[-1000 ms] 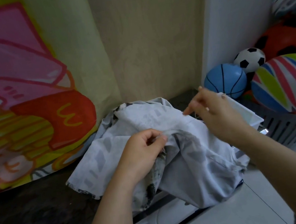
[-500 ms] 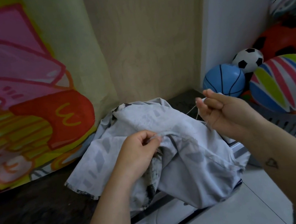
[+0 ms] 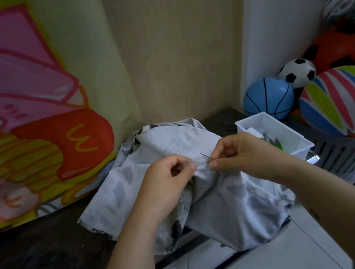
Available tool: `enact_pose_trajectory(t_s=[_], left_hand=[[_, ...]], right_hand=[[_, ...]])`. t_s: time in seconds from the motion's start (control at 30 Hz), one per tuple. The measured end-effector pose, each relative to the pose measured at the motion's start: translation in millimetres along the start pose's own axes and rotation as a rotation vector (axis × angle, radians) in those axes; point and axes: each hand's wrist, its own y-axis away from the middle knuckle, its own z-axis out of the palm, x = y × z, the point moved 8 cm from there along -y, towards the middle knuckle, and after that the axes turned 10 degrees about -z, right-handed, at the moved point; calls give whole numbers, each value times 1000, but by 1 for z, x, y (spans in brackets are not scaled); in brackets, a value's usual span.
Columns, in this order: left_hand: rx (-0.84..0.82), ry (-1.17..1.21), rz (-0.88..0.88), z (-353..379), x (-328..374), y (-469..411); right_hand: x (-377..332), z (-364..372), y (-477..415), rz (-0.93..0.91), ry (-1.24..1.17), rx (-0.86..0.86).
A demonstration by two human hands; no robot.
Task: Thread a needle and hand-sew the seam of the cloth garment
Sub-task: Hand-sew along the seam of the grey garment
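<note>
Needle [image 3: 204,156]: thin dark sliver. Only a short free end shows, the rest is hidden in the right fingertips.
Needle location: over the raised fold of the garment [image 3: 230,214], between the two hands.
Needle axis: slanted, running from the right-hand pinch up and away to the left. The free end sits above the cloth, just beside the left fingertips.
Nearer hand: right hand [image 3: 241,150] has it. Left hand [image 3: 167,179] is close but apparently not touching it.
Right fingers: thumb and forefinger closed narrow on the needle, other fingers curled in.
Left fingers: thumb and forefinger pinch the cloth fold, the rest curled under it.
Garment look: light grey with a darker grey block print, and a dark-patterned side shows below the left hand. Crumpled.
Garment location: on the dark counter [image 3: 40,258], with its front part hanging over the edge.
Seam: probably the ridge between the two pinches. Stitches too small to see.
Thread: can't resolve it.
Step, my read: mid-stitch. Can't tell whether the needle is in the cloth.
Next move turns on: needle line vs fold ridge, since the left pinch sets where the cloth meets it.
Risk: left fingertips lie near the needle's line.
Nearby: white tray [image 3: 289,133] just behind the right hand, and a basket [image 3: 345,153] of balls beyond.
</note>
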Motion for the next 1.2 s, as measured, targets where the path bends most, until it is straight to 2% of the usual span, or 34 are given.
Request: enact_pose_trajectory(t_s=[0.2,0.33,0.43,0.5,0.6,0.93,1.2], left_hand=[[-100,-105,-8,10,-2,2],[-123,-103,-18,12,-3,2],[-131,-87,-16,12,-3,3],[-134,-86,-16,13,-3,4],[-128,-82,-17,13,-2,3],[-132,-54,-33,13,-4,2],[-153,-43,-40,13,-6,3]], right_hand=[[8,-5,2,86,213,-171],[5,-17,-2,41,209,-53],[0,-25,-7,-45,489,34],[-1,-18,-9,-86,647,-13],[1,-9,-9,-105,739,-99],[0,-4,-8,-99,756,-168],[-3,-1,-8,-127,736,-160]])
